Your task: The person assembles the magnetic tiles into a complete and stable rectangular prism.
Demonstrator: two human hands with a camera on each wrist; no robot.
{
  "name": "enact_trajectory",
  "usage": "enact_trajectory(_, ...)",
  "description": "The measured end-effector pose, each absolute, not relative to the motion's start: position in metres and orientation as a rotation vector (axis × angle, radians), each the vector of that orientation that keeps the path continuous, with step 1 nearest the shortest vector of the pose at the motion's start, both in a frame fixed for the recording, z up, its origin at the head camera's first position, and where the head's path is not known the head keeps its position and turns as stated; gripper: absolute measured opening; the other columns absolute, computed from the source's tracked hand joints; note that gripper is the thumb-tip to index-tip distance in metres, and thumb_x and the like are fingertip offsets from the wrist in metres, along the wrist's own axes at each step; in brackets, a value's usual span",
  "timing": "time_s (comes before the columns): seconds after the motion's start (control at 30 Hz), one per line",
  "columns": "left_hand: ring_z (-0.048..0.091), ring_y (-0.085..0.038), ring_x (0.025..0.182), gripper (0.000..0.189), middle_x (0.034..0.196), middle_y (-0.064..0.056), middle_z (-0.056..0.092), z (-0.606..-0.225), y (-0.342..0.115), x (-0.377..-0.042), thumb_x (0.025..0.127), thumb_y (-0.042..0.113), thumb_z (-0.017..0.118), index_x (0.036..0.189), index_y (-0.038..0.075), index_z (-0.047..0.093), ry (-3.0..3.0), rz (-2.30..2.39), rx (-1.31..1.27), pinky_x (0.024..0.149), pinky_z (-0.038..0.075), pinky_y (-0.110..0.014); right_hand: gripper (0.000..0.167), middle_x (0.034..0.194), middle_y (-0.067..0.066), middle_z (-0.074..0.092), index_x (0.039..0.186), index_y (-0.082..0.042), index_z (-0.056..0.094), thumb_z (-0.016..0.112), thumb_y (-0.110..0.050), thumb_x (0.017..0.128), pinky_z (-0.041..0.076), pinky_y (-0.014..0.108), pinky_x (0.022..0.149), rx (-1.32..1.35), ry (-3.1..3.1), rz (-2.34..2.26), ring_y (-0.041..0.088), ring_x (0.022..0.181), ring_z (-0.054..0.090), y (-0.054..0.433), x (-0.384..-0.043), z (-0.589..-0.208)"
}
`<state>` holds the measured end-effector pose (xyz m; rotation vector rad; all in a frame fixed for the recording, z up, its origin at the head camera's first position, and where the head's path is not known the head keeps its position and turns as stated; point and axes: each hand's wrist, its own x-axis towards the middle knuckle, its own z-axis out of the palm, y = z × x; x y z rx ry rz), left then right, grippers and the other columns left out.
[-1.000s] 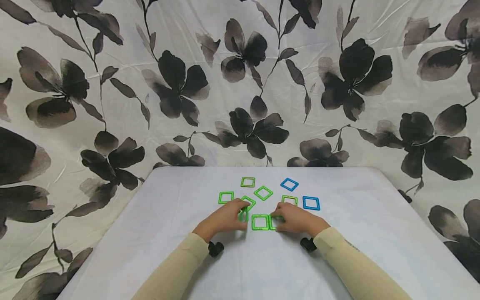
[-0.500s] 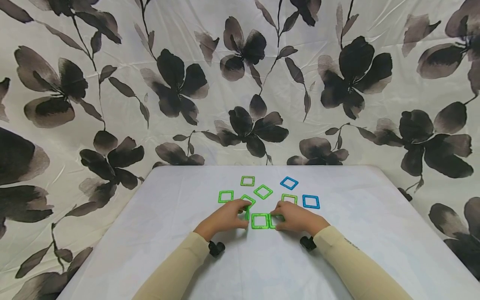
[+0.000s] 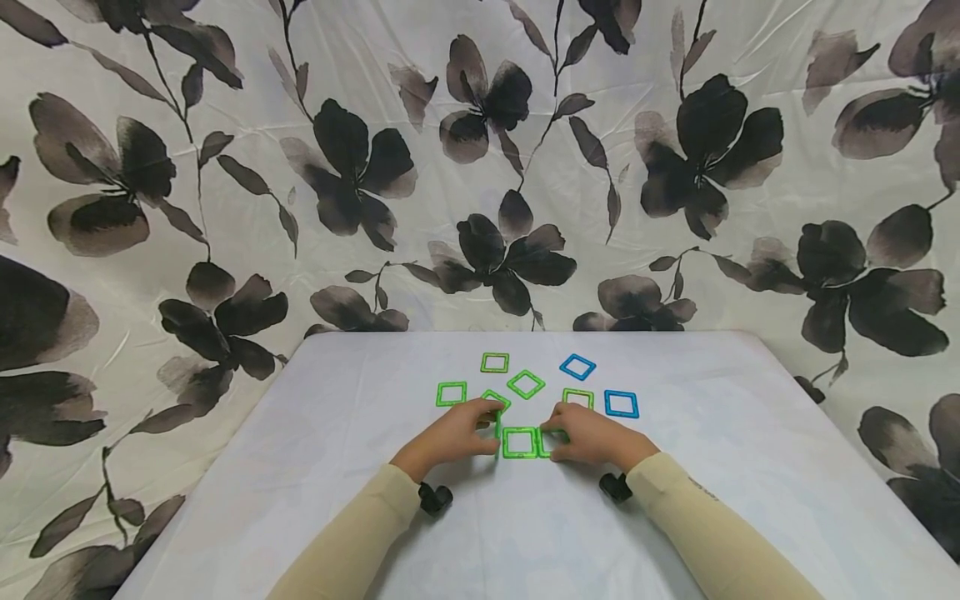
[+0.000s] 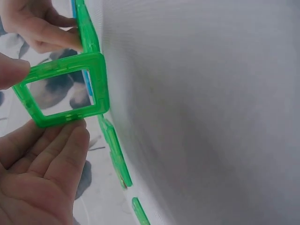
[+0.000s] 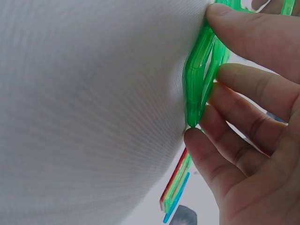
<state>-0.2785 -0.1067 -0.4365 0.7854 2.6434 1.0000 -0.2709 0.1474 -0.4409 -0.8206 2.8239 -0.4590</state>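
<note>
My left hand (image 3: 453, 433) pinches a green square magnetic tile (image 4: 101, 79) by opposite edges, thumb on one side and fingertips on the other. The tile stands on edge, close to the left side of a flat green tile (image 3: 520, 456); whether they touch I cannot tell. My right hand (image 3: 596, 437) grips a second flat green tile (image 5: 193, 89), thumb at one edge and fingers at the opposite one. In the head view, the two flat tiles lie side by side, edges meeting, and the right hand covers part of its tile. All are open frames with see-through middles.
Behind the hands lie several loose green tiles, among them one (image 3: 495, 371) at the back and one (image 3: 452, 405) at the left. Two blue tiles, a tilted one (image 3: 587, 374) and a squarer one (image 3: 622, 416), lie back right. A floral cloth (image 3: 495, 167) hangs behind the white table (image 3: 360, 400).
My left hand has brought its tile slightly right, toward the flat pair, and the tile has turned more edge-on to the head view. The right hand stays in place on its tile.
</note>
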Motion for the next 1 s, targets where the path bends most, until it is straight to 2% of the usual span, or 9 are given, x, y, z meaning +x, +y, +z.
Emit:
enact_trajectory(0.67, 0.055, -0.026, 0.128, 0.063, 0.141, -0.012, 0.053, -0.4368, -0.1048, -0.2764, 0.085, 0.018, 0.068, 0.142, 0.003, 0.046, 2.605, 1.053, 0.806, 0.107, 0.045, -0.037, 0.046, 0.109, -0.001, 0.058, 0.126, -0.015, 0.066, 0.076, -0.027, 0.083, 0.048, 0.035, 0.086, -0.82, 2.827, -0.459, 0.012, 0.094, 0.051, 0.1477, -0.2694, -0.4415)
enact_trajectory(1.0, 0.054, -0.026, 0.129, 0.065, 0.141, -0.011, 0.052, -0.4388, -0.1064, -0.2776, 0.085, 0.018, 0.068, 0.144, 0.006, 0.044, 2.605, 1.06, 0.772, 0.107, 0.045, -0.037, 0.046, 0.108, -0.002, 0.058, 0.126, -0.014, 0.066, 0.076, -0.027, 0.083, 0.047, 0.034, 0.085, -0.828, 2.833, -0.446, 0.011, 0.093, 0.05, 0.1478, -0.2692, -0.4416)
